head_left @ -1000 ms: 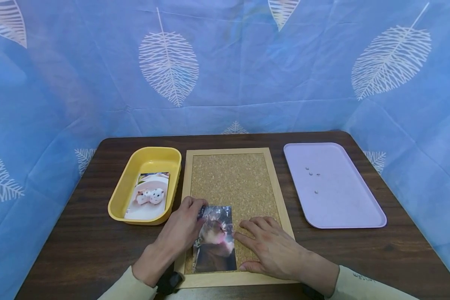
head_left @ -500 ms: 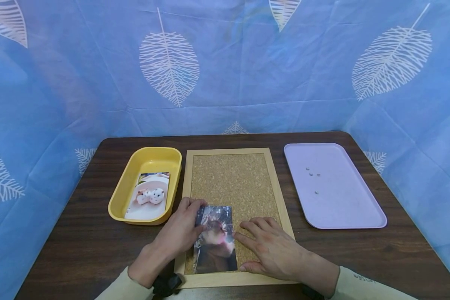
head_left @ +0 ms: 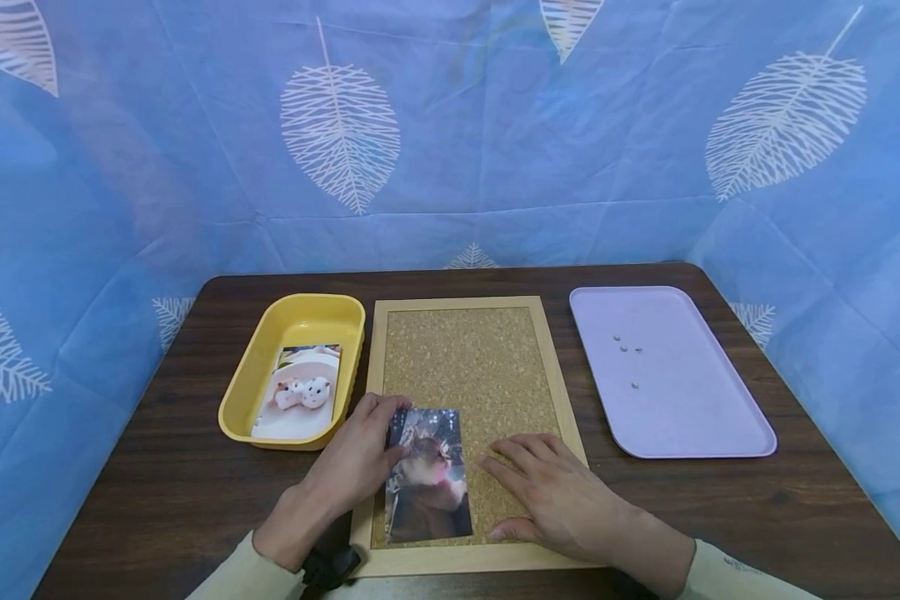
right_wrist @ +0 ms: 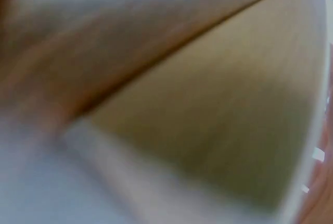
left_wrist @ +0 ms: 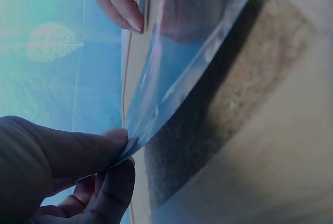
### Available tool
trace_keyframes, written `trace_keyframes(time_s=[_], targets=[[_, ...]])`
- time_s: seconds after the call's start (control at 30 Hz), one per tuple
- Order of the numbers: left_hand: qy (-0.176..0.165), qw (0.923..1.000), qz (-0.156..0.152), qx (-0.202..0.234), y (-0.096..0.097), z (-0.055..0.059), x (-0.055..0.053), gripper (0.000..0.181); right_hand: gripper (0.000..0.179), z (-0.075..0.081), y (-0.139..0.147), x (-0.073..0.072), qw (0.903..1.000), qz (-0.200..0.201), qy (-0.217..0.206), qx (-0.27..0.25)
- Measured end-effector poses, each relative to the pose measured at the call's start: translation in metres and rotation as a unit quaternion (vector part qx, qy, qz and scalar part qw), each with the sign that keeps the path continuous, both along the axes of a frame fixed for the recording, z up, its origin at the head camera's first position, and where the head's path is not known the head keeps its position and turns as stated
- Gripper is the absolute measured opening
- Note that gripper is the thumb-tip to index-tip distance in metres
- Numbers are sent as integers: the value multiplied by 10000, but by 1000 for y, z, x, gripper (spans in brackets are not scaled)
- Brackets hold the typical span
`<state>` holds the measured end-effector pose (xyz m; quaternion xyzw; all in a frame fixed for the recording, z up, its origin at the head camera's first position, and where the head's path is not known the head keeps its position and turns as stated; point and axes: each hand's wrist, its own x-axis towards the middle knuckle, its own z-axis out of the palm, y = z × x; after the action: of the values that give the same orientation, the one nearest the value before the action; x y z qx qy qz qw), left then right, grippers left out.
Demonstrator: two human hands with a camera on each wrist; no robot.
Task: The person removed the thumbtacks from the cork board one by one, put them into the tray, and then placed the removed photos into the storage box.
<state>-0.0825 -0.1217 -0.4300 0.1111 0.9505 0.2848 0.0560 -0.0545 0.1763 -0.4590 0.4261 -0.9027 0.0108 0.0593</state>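
Observation:
A glossy photo print (head_left: 429, 487) with a dark, pink-lit picture lies over the lower left of a wood-framed corkboard (head_left: 468, 358). My left hand (head_left: 360, 450) pinches the photo's left edge between thumb and fingers. In the left wrist view the photo (left_wrist: 182, 57) bends up from the cork at that pinch, and a shadow falls beneath it. Just right of the photo, my right hand (head_left: 558, 496) rests on the board with its fingers spread and holds nothing. The right wrist view is blurred and mostly shows a pale tan surface (right_wrist: 218, 94).
A yellow basin (head_left: 243, 375) holding another photo (head_left: 297, 404) of small white figures stands left of the board. On the right is a lilac tray (head_left: 690, 400) with several tiny pale pieces (head_left: 624, 348) on it. All stand on a dark wooden table (head_left: 142, 475).
The photo has tilted slightly, its lower right corner shifting up, with my left hand still at its edge. My right hand has slid a little to the right, away from the photo.

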Motion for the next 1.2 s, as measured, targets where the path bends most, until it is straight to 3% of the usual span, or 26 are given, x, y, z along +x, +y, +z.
trace_keyframes(time_s=[0.37, 0.7, 1.0, 1.2], targets=[[186, 9996, -48, -205, -1, -2, 0, 55, 84, -1, 16, 7, 9969, -770, -56, 159], [-4, 10000, 73, 9, -4, 7, -2, 54, 86, -1, 16, 7, 9967, -766, -215, 161], [202, 9996, -7, 216, -17, 20, -5, 54, 88, -2, 15, 6, 9958, -826, -324, 214], [584, 9978, -285, -109, -24, 18, -7, 55, 88, -1, 16, 8, 9953, -860, -382, 242]])
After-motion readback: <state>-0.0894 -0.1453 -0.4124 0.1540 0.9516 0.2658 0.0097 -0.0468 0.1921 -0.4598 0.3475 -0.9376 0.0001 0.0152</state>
